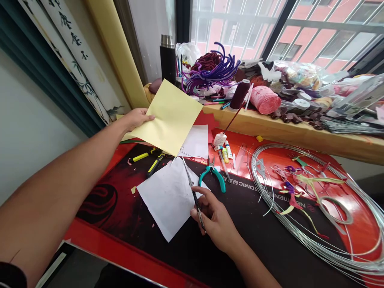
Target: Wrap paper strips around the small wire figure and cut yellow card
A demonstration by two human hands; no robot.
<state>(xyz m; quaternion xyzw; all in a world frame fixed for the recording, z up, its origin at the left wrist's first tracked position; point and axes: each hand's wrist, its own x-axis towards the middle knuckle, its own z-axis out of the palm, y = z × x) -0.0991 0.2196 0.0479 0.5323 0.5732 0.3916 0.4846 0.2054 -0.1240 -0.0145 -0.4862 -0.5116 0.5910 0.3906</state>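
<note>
Paper sheet [172, 114], yellow, is pinched at its left edge by left hand [137, 119], above desk's far side. Slim pointed tool [196, 203] is gripped in right hand [215, 218], beside white paper [168, 204].

Daylight comes in through the window [240, 20], where the building [220, 36] outside looks pale and washed out. The red tabletop [105, 246] throws back white glare at the right, while the curtain [45, 68] stays dim. The yellow paper [171, 118] is evenly lit. Shadows are soft. The wide lens stretches the left forearm [66, 192] toward the corner; small items at the far right look soft.
</note>
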